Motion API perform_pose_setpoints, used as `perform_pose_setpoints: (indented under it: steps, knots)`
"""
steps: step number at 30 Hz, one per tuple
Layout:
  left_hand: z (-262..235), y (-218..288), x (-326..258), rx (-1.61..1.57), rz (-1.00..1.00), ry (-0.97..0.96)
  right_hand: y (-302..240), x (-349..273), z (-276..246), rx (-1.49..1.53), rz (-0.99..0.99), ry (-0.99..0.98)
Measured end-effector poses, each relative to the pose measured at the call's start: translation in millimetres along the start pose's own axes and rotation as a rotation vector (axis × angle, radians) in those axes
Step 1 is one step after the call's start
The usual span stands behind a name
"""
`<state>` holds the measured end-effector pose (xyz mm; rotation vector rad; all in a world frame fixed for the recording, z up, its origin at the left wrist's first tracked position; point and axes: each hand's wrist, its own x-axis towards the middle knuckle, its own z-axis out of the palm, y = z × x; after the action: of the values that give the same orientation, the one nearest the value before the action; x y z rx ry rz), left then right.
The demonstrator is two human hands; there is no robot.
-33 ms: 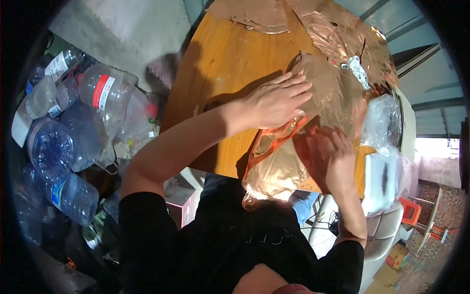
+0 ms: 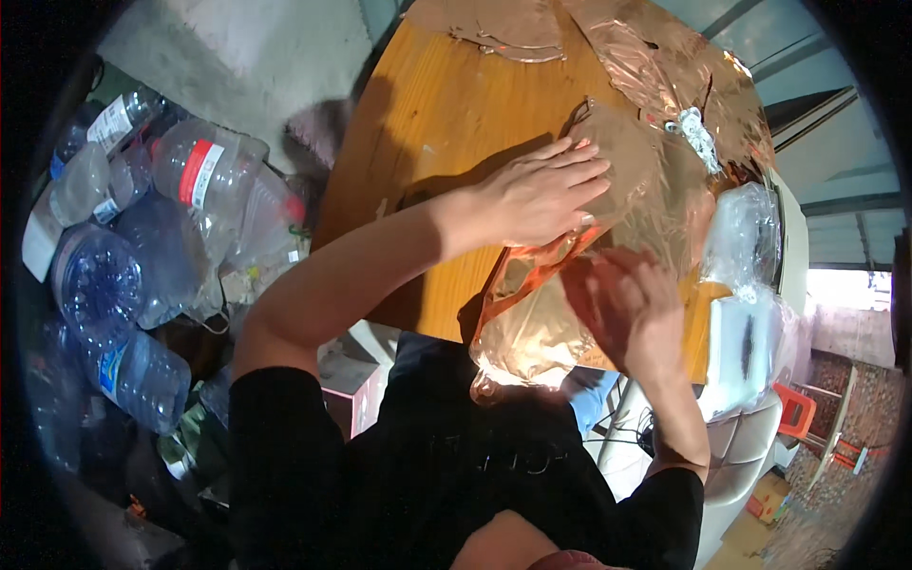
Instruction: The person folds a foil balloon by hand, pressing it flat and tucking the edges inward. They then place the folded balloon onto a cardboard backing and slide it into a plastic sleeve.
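Head view: left hand (image 2: pixel 546 201) palm-down, fingers extended and slightly spread, flat on copper-coloured film (image 2: pixel 532 337). Right hand (image 2: pixel 635 309) half-curled beside the film's lower right side, blurred; cannot tell whether it grips. Film glossy, creased, on wood-grained table (image 2: pixel 465 104); long axis near-to-far, near end overhanging the table's edge.

Piled plastic bottles (image 2: pixel 150 261) left, orange object (image 2: pixel 787 397) right.
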<state>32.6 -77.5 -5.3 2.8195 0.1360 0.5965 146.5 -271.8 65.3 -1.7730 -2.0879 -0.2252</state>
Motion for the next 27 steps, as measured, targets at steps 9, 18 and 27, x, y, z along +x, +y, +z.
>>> perform_pose_setpoints:
  steps: [9, 18, 27]
  knots:
    - [10.0, -1.2, 13.0, -0.040, 0.093, -0.048, -49.4, -15.6, 31.2, 0.244, -0.297, -0.266]
    - [6.4, -15.8, 13.9, -0.022, 0.136, -0.065, -47.8, -16.1, 33.2, 0.079, -0.457, -0.157]
    - [7.9, -9.0, 8.4, 0.062, 0.154, -0.097, -61.8, -27.5, 37.3, 0.184, -0.374, -0.242]
